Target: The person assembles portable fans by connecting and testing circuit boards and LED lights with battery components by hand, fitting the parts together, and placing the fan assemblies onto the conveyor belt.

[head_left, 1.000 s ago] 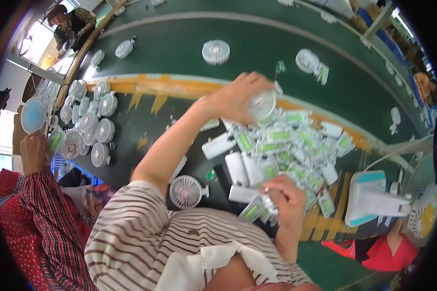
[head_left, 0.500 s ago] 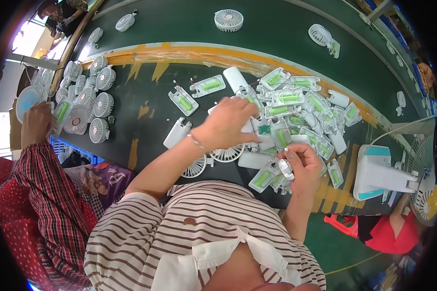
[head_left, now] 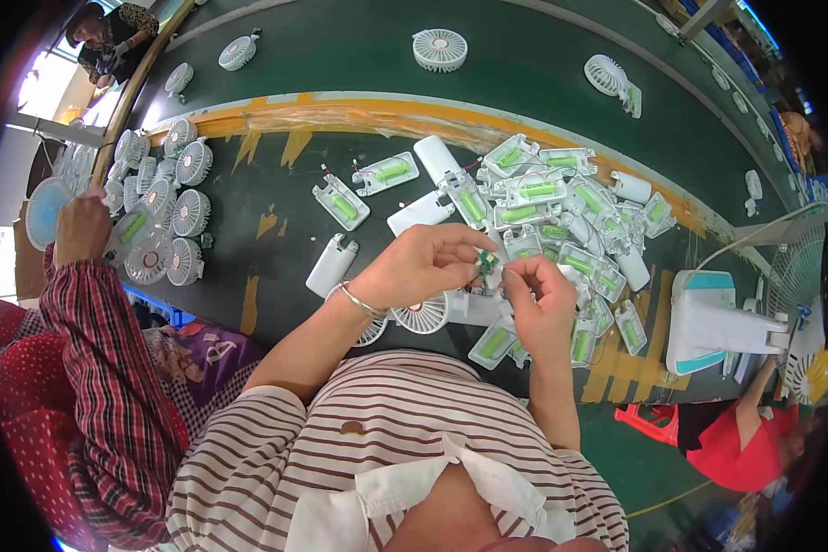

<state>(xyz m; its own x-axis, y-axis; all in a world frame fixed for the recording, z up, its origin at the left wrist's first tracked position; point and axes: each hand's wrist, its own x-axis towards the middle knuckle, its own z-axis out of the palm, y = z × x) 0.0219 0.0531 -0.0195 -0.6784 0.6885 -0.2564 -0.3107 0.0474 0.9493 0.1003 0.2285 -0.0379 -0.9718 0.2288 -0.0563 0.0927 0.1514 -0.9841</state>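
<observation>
Between the fingertips of my left hand [head_left: 423, 265] is a small green circuit board [head_left: 487, 262]. My right hand [head_left: 543, 293] pinches at the board's right side; the small piece in its fingertips is mostly hidden. Just below my left hand lies a white round fan head [head_left: 421, 316], with part of a second one [head_left: 372, 332] beside my wrist. Beyond and right of my hands spreads a heap of white handle shells [head_left: 535, 190] with green battery cells and thin wires. A closed white shell [head_left: 332, 265] lies left of my left hand.
A co-worker's hand [head_left: 85, 225] at the left is near a cluster of white fan heads [head_left: 161, 198]. More fans [head_left: 440, 50] lie on the green belt [head_left: 524, 55] beyond the taped table edge. A white and blue desk fan [head_left: 722, 322] stands at the right.
My left hand has drawn back from the heap and now holds the circuit board. My right hand has moved slightly left to meet it, its white piece now mostly hidden.
</observation>
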